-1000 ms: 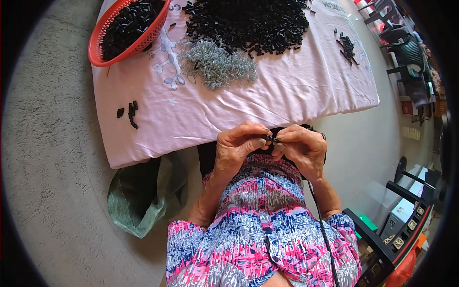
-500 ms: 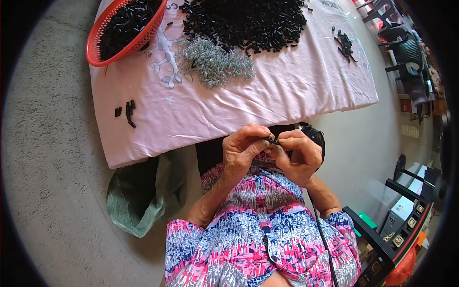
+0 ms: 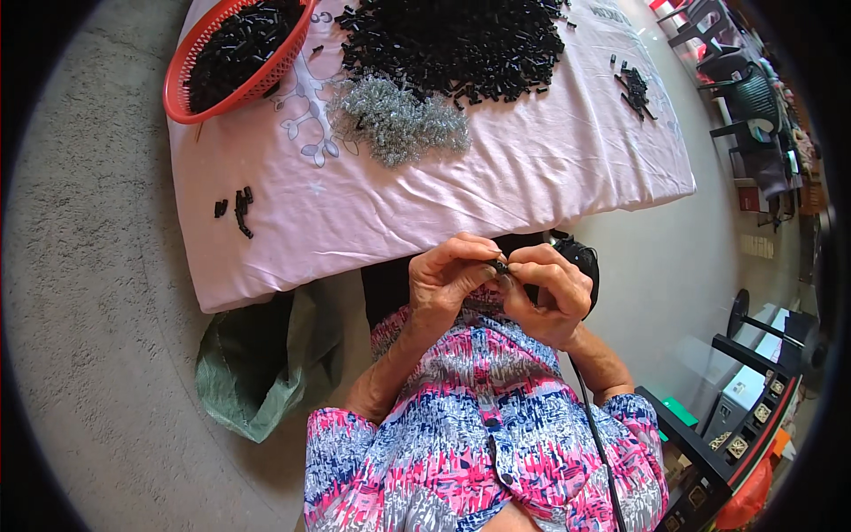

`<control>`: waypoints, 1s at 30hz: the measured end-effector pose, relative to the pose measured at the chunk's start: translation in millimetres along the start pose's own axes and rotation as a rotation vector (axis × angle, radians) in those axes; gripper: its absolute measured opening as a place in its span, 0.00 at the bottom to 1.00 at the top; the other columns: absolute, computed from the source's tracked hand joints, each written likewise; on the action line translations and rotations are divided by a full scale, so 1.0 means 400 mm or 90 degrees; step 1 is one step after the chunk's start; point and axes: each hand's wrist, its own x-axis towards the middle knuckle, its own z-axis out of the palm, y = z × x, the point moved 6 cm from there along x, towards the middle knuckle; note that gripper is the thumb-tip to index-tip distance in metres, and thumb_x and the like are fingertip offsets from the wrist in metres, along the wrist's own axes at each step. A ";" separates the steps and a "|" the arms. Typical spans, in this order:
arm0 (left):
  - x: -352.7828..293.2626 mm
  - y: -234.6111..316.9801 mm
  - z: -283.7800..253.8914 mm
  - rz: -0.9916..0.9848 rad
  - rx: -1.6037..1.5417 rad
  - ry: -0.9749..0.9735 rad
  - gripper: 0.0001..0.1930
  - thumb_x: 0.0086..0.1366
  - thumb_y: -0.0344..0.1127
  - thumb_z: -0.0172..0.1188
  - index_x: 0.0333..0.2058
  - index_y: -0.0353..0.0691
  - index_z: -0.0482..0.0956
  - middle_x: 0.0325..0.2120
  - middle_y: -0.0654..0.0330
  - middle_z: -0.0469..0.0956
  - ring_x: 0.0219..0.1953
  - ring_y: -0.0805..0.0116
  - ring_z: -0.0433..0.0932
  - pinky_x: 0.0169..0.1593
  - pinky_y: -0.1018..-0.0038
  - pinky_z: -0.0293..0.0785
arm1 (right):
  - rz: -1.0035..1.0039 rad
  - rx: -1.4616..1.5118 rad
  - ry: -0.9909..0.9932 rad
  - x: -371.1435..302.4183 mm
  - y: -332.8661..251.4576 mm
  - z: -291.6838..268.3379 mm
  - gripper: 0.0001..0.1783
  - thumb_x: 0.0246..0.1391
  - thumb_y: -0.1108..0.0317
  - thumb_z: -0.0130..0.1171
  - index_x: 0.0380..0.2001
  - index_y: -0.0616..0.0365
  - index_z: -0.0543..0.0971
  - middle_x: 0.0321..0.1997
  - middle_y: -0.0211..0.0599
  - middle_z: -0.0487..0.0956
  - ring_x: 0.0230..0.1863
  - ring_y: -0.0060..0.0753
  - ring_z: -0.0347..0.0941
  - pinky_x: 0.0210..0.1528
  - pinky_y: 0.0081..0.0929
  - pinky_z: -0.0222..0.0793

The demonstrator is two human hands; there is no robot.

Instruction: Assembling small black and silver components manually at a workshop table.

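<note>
Just past the near edge of the cloth-covered table, my left hand [image 3: 448, 277] and my right hand [image 3: 551, 293] meet fingertip to fingertip. Between them is a small black cylindrical piece [image 3: 499, 266], mostly covered by the fingers. The left thumb and forefinger pinch it, and the right fingertips close on its other side. Nearest on the table is a heap of small clear springs or coils [image 3: 403, 124], too fine to make out singly. Behind it spreads a big pile of small black cylindrical pieces [image 3: 452, 44].
A red plastic basket [image 3: 183, 89] of black pieces stands at the far left of the pink cloth [image 3: 355, 222]. Small black groups lie at left [image 3: 243, 213] and right [image 3: 635, 92]. An open green sack [image 3: 239, 372] is below the table. Chairs [image 3: 749, 102] stand at right.
Both hands stay together over my lap, with the right fingers shifted slightly left and closer around the black piece. The things on the table look the same.
</note>
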 end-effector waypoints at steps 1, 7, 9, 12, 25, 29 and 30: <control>0.002 -0.002 -0.002 -0.022 -0.054 -0.011 0.09 0.63 0.18 0.59 0.41 0.32 0.80 0.42 0.55 0.77 0.39 0.73 0.78 0.42 0.81 0.77 | -0.002 -0.001 -0.009 0.002 -0.002 0.002 0.13 0.37 0.85 0.67 0.30 0.64 0.79 0.32 0.43 0.82 0.22 0.20 0.73 0.17 0.16 0.61; 0.003 -0.019 -0.008 -0.100 -0.194 -0.050 0.09 0.65 0.21 0.57 0.44 0.33 0.80 0.43 0.58 0.76 0.42 0.74 0.76 0.46 0.80 0.74 | 0.002 0.071 -0.076 -0.005 0.018 0.001 0.13 0.39 0.83 0.70 0.32 0.65 0.80 0.32 0.46 0.82 0.29 0.34 0.80 0.28 0.24 0.73; 0.001 -0.027 -0.002 -0.133 -0.225 -0.058 0.10 0.65 0.22 0.57 0.45 0.34 0.79 0.43 0.59 0.76 0.42 0.74 0.76 0.47 0.79 0.72 | -0.024 0.061 -0.092 -0.016 0.020 0.003 0.14 0.39 0.81 0.71 0.32 0.65 0.80 0.32 0.45 0.81 0.30 0.38 0.81 0.30 0.27 0.76; -0.002 -0.031 0.008 -0.164 -0.258 -0.065 0.10 0.65 0.24 0.58 0.45 0.34 0.79 0.43 0.59 0.76 0.44 0.74 0.75 0.49 0.77 0.72 | -0.046 0.041 -0.090 -0.013 0.012 0.003 0.14 0.38 0.80 0.71 0.32 0.63 0.81 0.32 0.43 0.80 0.28 0.35 0.80 0.27 0.26 0.74; -0.018 -0.051 0.014 -0.299 -0.302 -0.031 0.31 0.58 0.31 0.67 0.57 0.35 0.62 0.38 0.54 0.78 0.41 0.66 0.79 0.49 0.73 0.74 | -0.070 -0.006 -0.134 0.013 0.028 0.013 0.25 0.29 0.70 0.76 0.37 0.62 0.81 0.38 0.43 0.80 0.41 0.47 0.76 0.44 0.39 0.72; -0.021 -0.066 0.008 -0.326 -0.334 -0.050 0.31 0.59 0.29 0.66 0.58 0.35 0.60 0.41 0.53 0.78 0.43 0.68 0.80 0.48 0.74 0.76 | -0.065 0.021 -0.130 0.011 0.039 0.018 0.24 0.30 0.70 0.76 0.36 0.62 0.81 0.36 0.42 0.80 0.38 0.44 0.77 0.42 0.39 0.73; -0.022 -0.070 0.005 -0.347 -0.317 -0.028 0.33 0.57 0.32 0.69 0.58 0.34 0.60 0.38 0.53 0.78 0.41 0.65 0.80 0.46 0.73 0.77 | -0.069 0.029 -0.135 0.014 0.039 0.018 0.23 0.30 0.70 0.75 0.35 0.62 0.81 0.34 0.41 0.81 0.36 0.43 0.77 0.41 0.38 0.73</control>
